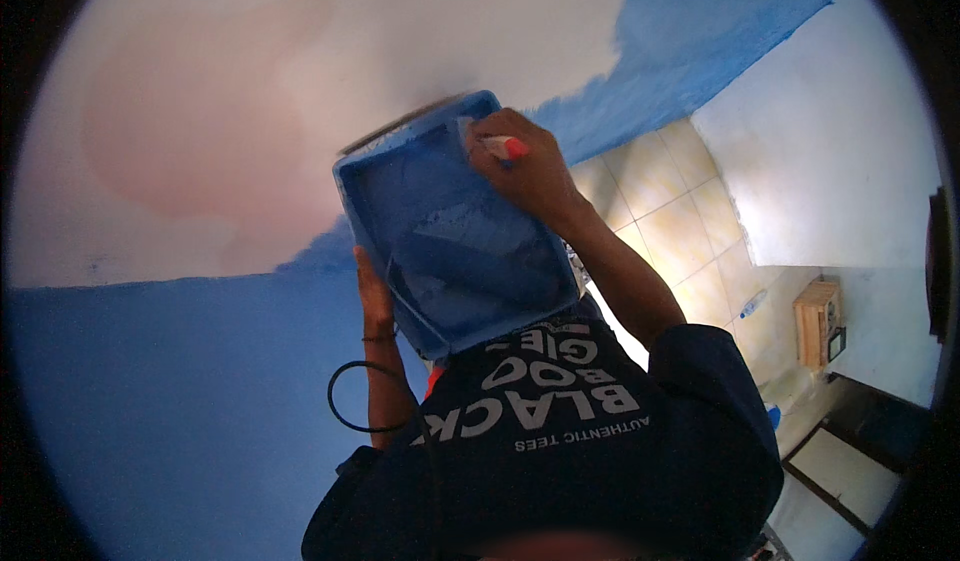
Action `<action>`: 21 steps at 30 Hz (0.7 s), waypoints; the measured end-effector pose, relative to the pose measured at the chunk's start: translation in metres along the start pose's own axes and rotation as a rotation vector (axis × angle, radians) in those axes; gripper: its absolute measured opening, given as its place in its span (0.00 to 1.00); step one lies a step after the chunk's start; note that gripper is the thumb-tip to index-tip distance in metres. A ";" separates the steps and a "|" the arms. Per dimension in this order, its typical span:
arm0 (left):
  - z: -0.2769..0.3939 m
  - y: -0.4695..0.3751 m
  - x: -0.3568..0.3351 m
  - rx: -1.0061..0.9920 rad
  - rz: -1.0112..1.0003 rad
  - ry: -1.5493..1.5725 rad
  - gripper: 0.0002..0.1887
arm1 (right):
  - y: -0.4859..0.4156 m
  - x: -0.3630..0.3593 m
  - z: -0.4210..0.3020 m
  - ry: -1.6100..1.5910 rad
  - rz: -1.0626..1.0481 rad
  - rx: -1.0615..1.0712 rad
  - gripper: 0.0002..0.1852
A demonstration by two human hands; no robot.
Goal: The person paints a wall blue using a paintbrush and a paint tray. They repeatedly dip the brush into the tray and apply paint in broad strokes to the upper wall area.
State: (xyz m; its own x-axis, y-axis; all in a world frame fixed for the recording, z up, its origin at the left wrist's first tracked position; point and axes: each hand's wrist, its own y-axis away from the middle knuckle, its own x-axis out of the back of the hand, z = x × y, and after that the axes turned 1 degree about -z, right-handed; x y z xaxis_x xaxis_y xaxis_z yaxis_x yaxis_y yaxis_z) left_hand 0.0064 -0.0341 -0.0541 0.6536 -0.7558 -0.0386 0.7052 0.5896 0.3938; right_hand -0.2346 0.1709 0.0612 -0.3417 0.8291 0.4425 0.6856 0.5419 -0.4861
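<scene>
A blue plastic paint tray (480, 257) is held tilted in front of my chest, its inside coated with blue paint. My left hand (373, 291) grips the tray's left side, with most of its fingers hidden behind or under it. Over the far right corner, my right hand (521, 160) is closed around a paintbrush (496, 145) with a pale, red-ended handle. The brush's pale, blurred tip is at the tray's inner far wall; whether it touches there cannot be made out.
Just beyond the tray stands a wall (420, 28), partly white-pink and partly painted blue (172, 381). A black cable (330, 396) loops beside my left forearm. On the tiled floor (660, 231) to the right are a plastic bottle (753, 304) and a wooden box (817, 321).
</scene>
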 end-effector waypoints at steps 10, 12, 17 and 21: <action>0.022 0.008 -0.017 0.009 0.092 -0.106 0.48 | 0.013 -0.001 -0.005 -0.060 0.024 0.013 0.10; 0.024 0.010 -0.014 0.049 0.071 -0.086 0.48 | 0.018 0.000 -0.008 -0.111 0.131 0.065 0.10; 0.011 0.005 -0.009 0.026 0.061 -0.091 0.47 | 0.020 0.003 -0.002 -0.029 -0.069 -0.059 0.10; 0.001 -0.003 -0.003 0.035 0.128 -0.135 0.47 | 0.021 0.006 0.011 -0.207 0.197 -0.069 0.07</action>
State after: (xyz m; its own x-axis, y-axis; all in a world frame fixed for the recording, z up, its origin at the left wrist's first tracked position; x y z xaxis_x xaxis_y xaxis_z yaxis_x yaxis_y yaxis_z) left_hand 0.0024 -0.0334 -0.0545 0.6926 -0.7083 0.1368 0.6074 0.6749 0.4191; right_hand -0.2289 0.1887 0.0450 -0.3172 0.9315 0.1779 0.7914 0.3633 -0.4915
